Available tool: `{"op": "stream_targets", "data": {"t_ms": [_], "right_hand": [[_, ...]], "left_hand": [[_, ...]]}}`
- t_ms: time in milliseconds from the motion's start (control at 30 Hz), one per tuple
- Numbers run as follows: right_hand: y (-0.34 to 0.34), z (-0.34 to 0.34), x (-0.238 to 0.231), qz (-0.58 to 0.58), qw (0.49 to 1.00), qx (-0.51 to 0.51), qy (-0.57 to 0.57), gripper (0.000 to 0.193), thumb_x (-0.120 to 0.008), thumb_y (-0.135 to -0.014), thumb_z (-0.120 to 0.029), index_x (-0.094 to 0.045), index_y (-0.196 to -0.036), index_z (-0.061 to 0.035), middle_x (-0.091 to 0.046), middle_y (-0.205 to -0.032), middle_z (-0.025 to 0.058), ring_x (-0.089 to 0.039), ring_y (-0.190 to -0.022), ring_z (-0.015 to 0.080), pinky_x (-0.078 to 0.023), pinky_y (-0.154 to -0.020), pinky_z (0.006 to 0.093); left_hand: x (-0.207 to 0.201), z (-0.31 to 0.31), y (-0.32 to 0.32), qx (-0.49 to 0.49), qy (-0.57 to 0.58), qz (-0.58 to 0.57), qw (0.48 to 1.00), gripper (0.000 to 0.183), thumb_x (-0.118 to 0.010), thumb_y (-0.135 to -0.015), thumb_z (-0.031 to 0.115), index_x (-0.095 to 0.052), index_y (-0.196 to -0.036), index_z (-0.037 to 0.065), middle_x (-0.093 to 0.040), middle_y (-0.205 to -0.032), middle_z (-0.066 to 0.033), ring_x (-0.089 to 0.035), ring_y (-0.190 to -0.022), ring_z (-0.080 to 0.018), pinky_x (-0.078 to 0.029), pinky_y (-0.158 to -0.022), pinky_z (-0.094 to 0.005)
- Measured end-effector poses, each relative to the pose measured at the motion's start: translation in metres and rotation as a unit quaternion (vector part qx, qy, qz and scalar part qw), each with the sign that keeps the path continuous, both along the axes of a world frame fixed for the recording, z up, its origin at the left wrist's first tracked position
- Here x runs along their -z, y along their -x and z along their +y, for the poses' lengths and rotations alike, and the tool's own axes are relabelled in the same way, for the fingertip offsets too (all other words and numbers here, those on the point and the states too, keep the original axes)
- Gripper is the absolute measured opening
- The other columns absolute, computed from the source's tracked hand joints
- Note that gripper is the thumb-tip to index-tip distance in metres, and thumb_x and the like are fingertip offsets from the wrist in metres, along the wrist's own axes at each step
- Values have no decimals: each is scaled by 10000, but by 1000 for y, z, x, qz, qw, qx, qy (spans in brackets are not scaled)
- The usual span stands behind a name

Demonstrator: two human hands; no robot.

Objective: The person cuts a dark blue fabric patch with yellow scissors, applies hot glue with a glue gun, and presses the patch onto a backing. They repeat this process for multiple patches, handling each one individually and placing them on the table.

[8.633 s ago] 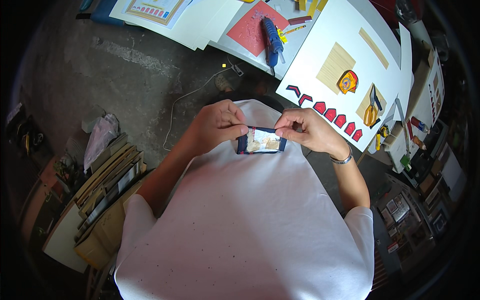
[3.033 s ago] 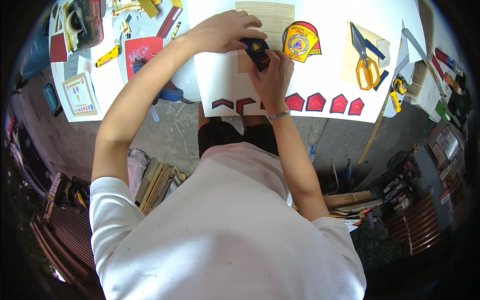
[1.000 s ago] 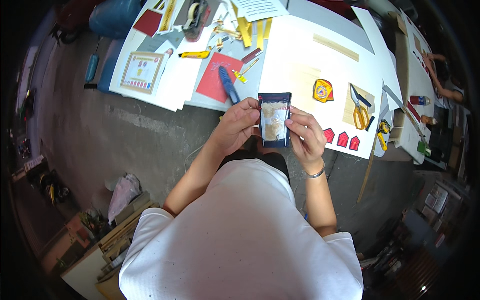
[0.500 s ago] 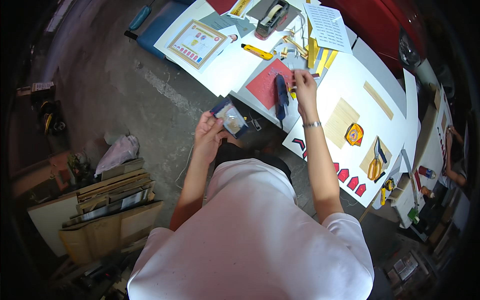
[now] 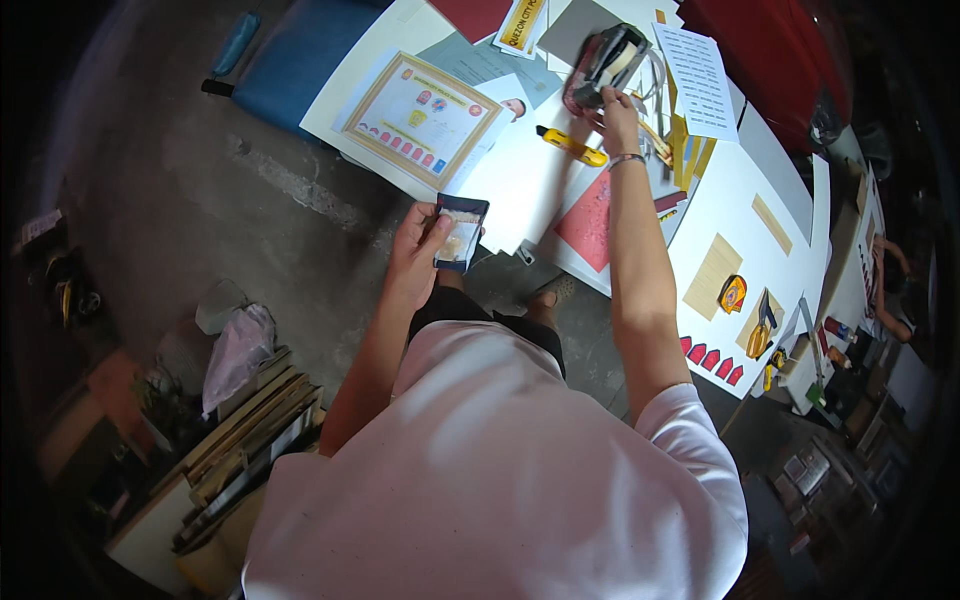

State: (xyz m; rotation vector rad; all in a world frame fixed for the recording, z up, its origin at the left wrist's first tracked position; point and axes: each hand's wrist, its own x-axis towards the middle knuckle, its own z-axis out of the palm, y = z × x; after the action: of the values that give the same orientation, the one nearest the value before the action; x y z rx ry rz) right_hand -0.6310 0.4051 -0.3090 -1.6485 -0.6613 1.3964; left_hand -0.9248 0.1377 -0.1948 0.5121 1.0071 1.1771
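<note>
Small print on a framed certificate [image 5: 425, 120] is too fine to read. Just below it, the left hand's [image 5: 413, 258] thumb covers part of a dark-edged patch [image 5: 465, 232], the fingers behind hidden. Right of the certificate, the right hand [image 5: 621, 125] meets a blurred tape dispenser [image 5: 603, 62], its hold unclear. Above, the picture's edge crops a dark red sheet [image 5: 482, 14]. Far right, what appears to be a co-worker [image 5: 886, 295] fades into shadow.

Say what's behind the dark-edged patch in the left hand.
Past the patch: white board to the right, dark shorts below. The patch's far side, and whatever it directly blocks, is covered. The left hand is partly hidden too.
</note>
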Motion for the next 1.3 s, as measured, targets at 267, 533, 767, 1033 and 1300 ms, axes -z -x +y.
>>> {"op": "stream_targets", "data": {"t_ms": [267, 533, 767, 1033, 1300], "right_hand": [[3, -5, -15, 152, 979, 130, -45, 269, -633, -996, -145, -594, -1216, 4, -669, -1095, 133, -692, -861, 306, -607, -685, 386], [47, -66, -17, -722, 684, 103, 2, 142, -737, -869, -141, -730, -977, -49, -604, -981, 167, -621, -806, 361, -489, -738, 445], [90, -179, -184, -297, 932, -16, -208, 270, -710, -946, -58, -707, -1197, 42, -669, -845, 50, -584, -730, 91, -487, -683, 233], [104, -227, -292, -307, 916, -128, -226, 107, -744, -922, -79, -706, -932, 21, -675, -788, 23, -530, -690, 68, -429, -636, 233], [83, -241, -307, -271, 937, -103, -198, 126, -746, -925, -101, -712, -926, 20, -687, -757, 7, -488, -647, 43, -399, -607, 214]], "left_hand": [[-11, 70, 47, -65, 137, -184, 971, 297, -463, -1071, 169, -529, -1306, 0, -644, -1282, -115, -642, -1187, -221, -514, -1013, -378], [-26, 106, 51, -45, 117, -86, 988, 120, -571, -1046, 161, -598, -1132, 81, -661, -1151, -31, -638, -1047, -134, -524, -880, -334], [-70, 105, 25, 38, 71, -34, 996, 66, -601, -1020, 109, -608, -1064, 60, -699, -1026, -63, -705, -868, -133, -619, -735, -306], [-125, 83, -40, 80, -24, 80, 993, 95, -659, -966, 48, -586, -1002, -2, -664, -939, -59, -686, -769, -101, -623, -669, -260], [-151, 69, -59, 83, -117, 176, 974, 103, -697, -936, 3, -619, -978, -48, -693, -902, -102, -694, -763, -104, -602, -666, -228]]}}
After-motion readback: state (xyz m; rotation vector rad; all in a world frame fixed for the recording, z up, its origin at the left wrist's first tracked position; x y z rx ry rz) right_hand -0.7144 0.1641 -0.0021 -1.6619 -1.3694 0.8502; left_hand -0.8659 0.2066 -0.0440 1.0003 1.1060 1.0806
